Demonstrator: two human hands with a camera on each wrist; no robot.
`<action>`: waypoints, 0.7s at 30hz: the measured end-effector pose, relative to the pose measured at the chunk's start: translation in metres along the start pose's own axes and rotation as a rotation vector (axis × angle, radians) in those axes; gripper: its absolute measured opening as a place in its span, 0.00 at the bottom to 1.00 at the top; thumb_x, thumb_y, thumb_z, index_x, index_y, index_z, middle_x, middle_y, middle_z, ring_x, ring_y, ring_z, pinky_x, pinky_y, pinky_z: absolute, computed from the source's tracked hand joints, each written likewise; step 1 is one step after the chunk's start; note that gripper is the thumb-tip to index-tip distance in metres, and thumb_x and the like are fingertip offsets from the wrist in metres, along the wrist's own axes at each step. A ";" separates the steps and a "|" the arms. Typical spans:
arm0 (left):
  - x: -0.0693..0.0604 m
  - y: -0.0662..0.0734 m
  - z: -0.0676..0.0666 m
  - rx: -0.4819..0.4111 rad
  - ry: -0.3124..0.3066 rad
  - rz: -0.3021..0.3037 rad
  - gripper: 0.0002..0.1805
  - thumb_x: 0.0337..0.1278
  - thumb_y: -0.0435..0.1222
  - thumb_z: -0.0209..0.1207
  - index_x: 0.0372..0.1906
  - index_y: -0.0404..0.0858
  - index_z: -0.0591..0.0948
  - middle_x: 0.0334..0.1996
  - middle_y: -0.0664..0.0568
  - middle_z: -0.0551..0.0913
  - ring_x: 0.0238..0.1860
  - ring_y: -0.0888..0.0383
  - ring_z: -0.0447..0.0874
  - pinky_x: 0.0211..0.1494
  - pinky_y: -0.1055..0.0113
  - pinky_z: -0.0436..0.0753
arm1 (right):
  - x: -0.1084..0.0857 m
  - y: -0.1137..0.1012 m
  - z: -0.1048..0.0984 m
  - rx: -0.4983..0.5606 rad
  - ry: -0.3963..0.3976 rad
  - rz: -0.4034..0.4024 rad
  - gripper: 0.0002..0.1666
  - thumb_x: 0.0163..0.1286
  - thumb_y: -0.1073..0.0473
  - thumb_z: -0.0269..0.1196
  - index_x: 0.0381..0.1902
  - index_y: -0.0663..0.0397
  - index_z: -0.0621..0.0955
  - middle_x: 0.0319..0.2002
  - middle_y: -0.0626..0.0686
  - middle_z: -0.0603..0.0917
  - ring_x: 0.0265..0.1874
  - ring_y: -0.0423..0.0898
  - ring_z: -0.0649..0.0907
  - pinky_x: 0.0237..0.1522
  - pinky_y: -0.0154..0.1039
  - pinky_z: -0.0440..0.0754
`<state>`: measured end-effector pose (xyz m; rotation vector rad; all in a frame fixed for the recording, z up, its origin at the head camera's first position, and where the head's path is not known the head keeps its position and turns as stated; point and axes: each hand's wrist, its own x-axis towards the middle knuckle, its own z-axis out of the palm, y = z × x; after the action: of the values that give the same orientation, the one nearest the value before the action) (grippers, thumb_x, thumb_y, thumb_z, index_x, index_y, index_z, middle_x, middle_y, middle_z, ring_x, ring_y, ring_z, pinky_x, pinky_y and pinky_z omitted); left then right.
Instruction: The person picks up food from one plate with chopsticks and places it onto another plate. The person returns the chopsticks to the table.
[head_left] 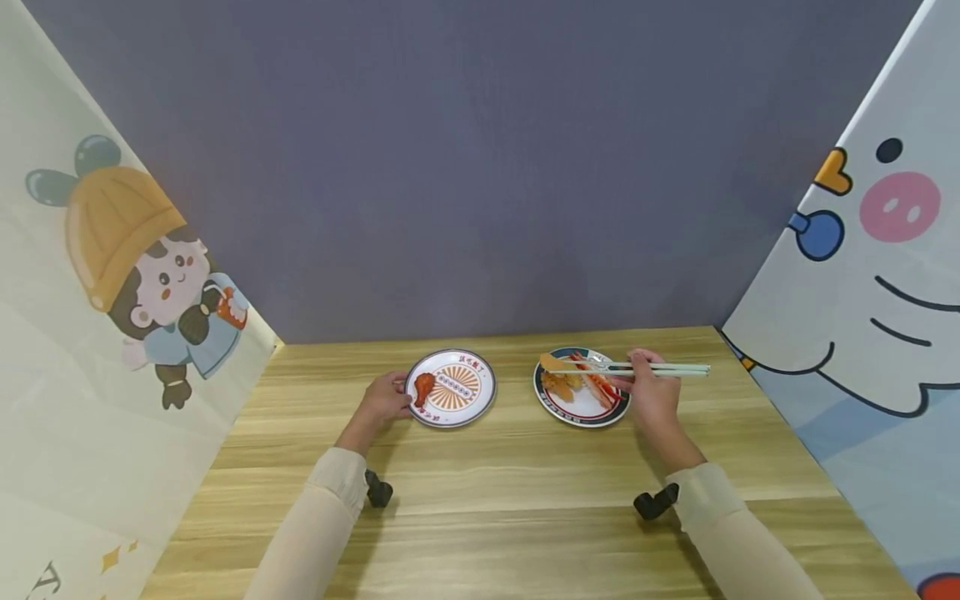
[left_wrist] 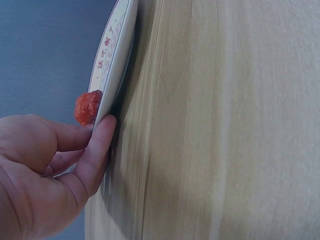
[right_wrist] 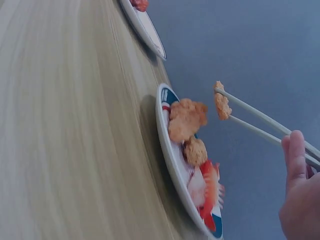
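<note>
My left hand (head_left: 387,397) pinches the left rim of a white plate (head_left: 474,402) between thumb and fingers. A red-brown chicken drumstick (head_left: 424,387) lies on that plate beside the thumb. My right hand (head_left: 655,398) holds a pair of pale green chopsticks (head_left: 678,370), their tips over a dark-rimmed plate (head_left: 545,402). Between the tips is a golden fried piece (right_wrist: 222,101), raised clear of the plate in the right wrist view. Below it lie a larger fried piece (right_wrist: 186,120), a round fried nugget (right_wrist: 195,152) and a red-and-white shrimp-like piece (right_wrist: 211,187).
Both plates stand on a wood-grain table (head_left: 480,517), with a gap between them. A grey panel (head_left: 480,167) rises behind the table. Printed cartoon panels flank it left (head_left: 45,333) and right (head_left: 795,308). Black wrist cameras hang near each cuff.
</note>
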<state>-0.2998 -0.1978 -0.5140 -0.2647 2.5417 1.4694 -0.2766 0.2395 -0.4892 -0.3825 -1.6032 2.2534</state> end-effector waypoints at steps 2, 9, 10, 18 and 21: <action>0.000 -0.001 0.001 -0.003 0.002 0.004 0.30 0.65 0.24 0.57 0.72 0.33 0.69 0.56 0.33 0.76 0.43 0.50 0.84 0.38 0.65 0.93 | 0.000 -0.002 -0.005 -0.005 0.006 0.003 0.09 0.79 0.61 0.55 0.44 0.62 0.79 0.30 0.46 0.83 0.21 0.41 0.88 0.28 0.34 0.92; 0.001 -0.001 0.001 -0.010 -0.001 -0.005 0.30 0.66 0.24 0.56 0.73 0.33 0.69 0.57 0.33 0.76 0.42 0.52 0.84 0.38 0.66 0.93 | 0.002 -0.009 -0.026 -0.029 0.020 0.045 0.10 0.79 0.60 0.55 0.45 0.64 0.77 0.31 0.47 0.83 0.20 0.43 0.88 0.27 0.34 0.92; 0.001 -0.001 0.001 -0.011 -0.002 -0.006 0.30 0.66 0.24 0.56 0.73 0.33 0.69 0.57 0.34 0.77 0.41 0.52 0.84 0.38 0.67 0.93 | 0.002 -0.009 -0.029 -0.021 0.017 0.046 0.09 0.79 0.61 0.55 0.44 0.64 0.77 0.30 0.47 0.83 0.19 0.43 0.88 0.27 0.34 0.92; 0.002 -0.001 0.000 0.001 -0.006 -0.010 0.30 0.65 0.23 0.57 0.72 0.32 0.69 0.56 0.34 0.77 0.40 0.53 0.84 0.38 0.67 0.93 | -0.003 -0.011 -0.048 -0.071 -0.022 0.018 0.11 0.80 0.60 0.54 0.45 0.65 0.76 0.29 0.47 0.84 0.22 0.44 0.89 0.28 0.35 0.92; 0.004 -0.001 0.000 0.007 -0.007 -0.022 0.31 0.66 0.24 0.57 0.73 0.33 0.69 0.57 0.35 0.77 0.42 0.51 0.85 0.38 0.68 0.93 | -0.006 -0.011 -0.053 -0.107 -0.023 0.017 0.12 0.80 0.58 0.54 0.45 0.64 0.76 0.29 0.47 0.84 0.22 0.44 0.89 0.28 0.35 0.92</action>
<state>-0.3030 -0.1986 -0.5158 -0.2856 2.5301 1.4507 -0.2480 0.2853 -0.4961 -0.4006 -1.7432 2.1982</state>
